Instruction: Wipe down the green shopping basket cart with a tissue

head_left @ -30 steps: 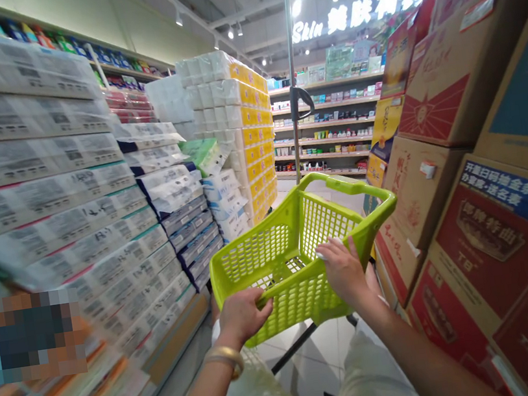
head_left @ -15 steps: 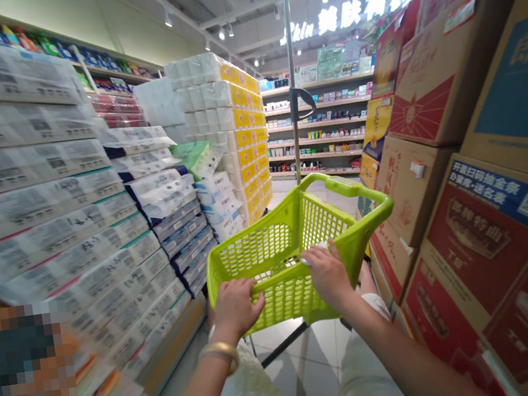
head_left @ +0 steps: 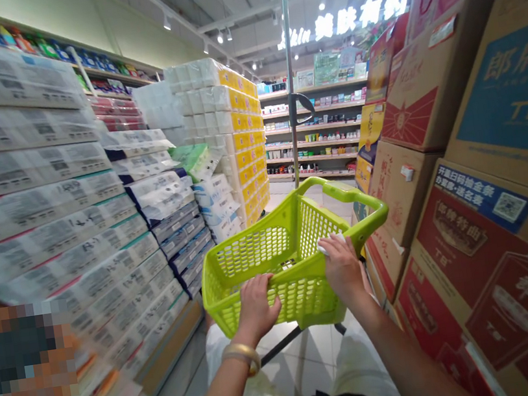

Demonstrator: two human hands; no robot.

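Observation:
A lime-green shopping cart basket (head_left: 252, 252) with perforated sides stands sideways in front of me. My left hand (head_left: 258, 307) has its fingers curled over the near rim, thumb against the outer wall. Farther right on the same rim, near the cart's raised handle, lies my right hand (head_left: 345, 268). A white wipe (head_left: 322, 247), a tissue or cloth, shows under its fingers, pressed against the rim. Part of the wipe is hidden beneath the hand. A gold bangle (head_left: 241, 356) circles my left wrist.
Stacked paper packs (head_left: 29, 172) line the left side, with yellow-labelled rolls (head_left: 244, 142) beyond. Cardboard cartons (head_left: 487, 245) are piled close on the right. A metal pole (head_left: 291, 76) rises behind the cart, and stocked shelves (head_left: 325, 107) stand at the back.
My right hand has slid right along the rim with the wipe, toward the handle. My left hand has also shifted right along the rim.

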